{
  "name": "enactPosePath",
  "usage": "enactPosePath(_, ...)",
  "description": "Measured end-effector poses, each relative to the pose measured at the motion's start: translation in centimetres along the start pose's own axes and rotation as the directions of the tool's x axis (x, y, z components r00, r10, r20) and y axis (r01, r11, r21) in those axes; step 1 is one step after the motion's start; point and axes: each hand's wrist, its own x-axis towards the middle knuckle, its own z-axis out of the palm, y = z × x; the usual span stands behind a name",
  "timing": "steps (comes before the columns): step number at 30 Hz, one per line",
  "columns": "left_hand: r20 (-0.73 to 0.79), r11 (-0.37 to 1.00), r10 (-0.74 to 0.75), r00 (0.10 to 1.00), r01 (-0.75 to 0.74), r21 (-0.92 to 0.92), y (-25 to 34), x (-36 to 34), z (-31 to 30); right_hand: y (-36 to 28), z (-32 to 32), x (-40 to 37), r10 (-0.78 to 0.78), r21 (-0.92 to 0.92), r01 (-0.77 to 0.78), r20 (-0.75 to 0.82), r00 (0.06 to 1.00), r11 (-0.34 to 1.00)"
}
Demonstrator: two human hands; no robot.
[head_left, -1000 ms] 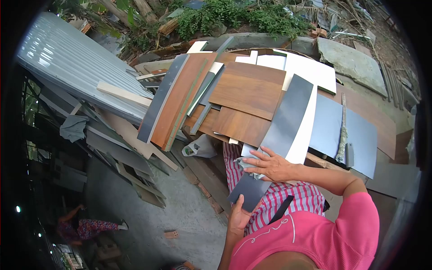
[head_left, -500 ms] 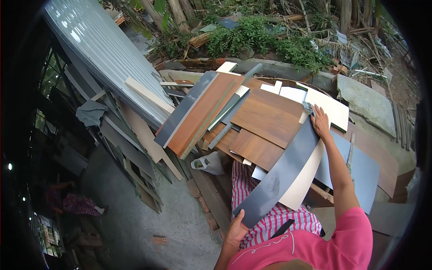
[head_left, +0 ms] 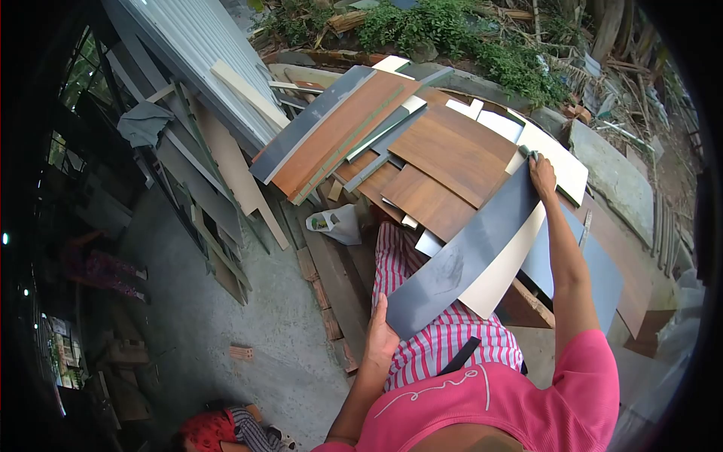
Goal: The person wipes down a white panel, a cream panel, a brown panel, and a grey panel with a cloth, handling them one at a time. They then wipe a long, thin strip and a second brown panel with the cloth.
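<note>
A long dark grey panel (head_left: 471,256) slants across my lap, with a cloudy smear on its near half. At its near end, my left hand (head_left: 382,340) holds the edge, thumb side up, with its other fingers largely hidden. My right hand (head_left: 542,178) is closed at the far end of the panel, with a small grey-green rag (head_left: 529,153) bunched in its fingers. A cream-coloured panel (head_left: 503,275) lies under the grey one, its edge showing on the right. Brown wood-grain boards (head_left: 452,158) lie just beyond.
Stacked boards and strips (head_left: 339,128) lie ahead. Corrugated metal sheeting (head_left: 203,45) and leaning panels (head_left: 199,188) stand left. A white bag (head_left: 337,224) sits beside my leg. A brick (head_left: 241,352) lies on the concrete floor. Other people (head_left: 211,433) are at the left and lower left.
My right hand has gone from lying flat at the panel's far end to closed around the rag. The view has shifted, and a person now shows at the lower left.
</note>
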Motion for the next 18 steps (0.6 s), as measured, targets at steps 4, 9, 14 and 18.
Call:
enactPosePath(4, 0.019, 0.998, 0.056, 0.998, -0.055, -0.017, 0.7, -0.3, -0.1, -1.4, -0.8, 0.4, -0.019, 0.046, 0.019, 0.002, 1.0, 0.999)
enactPosePath(9, -0.011, 0.995, 0.089, 0.996, -0.089, -0.05, 2.1, 1.2, -0.6, -4.6, 0.2, 2.2, -0.12, 0.092, 0.12, -0.002, 0.993, 0.989)
enactPosePath(14, 0.033, 0.994, 0.076, 0.997, -0.073, -0.087, 2.4, 1.2, -0.1, -6.8, 1.3, 1.9, -0.215, -0.014, 0.215, -0.1, 0.971, 0.977)
enactPosePath(18, -0.023, 0.992, 0.021, 0.999, -0.024, -0.124, 2.2, 1.1, -0.1, -6.2, 2.2, 1.7, -0.274, -0.048, 0.271, -0.089, 0.957, 0.961)
